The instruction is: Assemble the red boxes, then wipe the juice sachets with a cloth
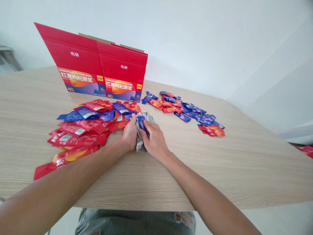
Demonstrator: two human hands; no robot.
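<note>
My left hand (129, 133) and my right hand (154, 140) meet at the middle of the wooden table (220, 163). Together they grip an upright stack of sachets (141, 140) with silvery striped edges. My right thumb and fingers pinch a blue sachet (142, 124) at the top of that stack. My left hand is closed round the stack's left side, right beside a loose heap of red and blue sachets (85, 127).
Two red cartons (97, 70) stand open at the back of the table. A second spread of smaller blue and red sachets (186, 111) lies to the right. Something red (305, 150) shows off the table's right edge. A white wall is behind.
</note>
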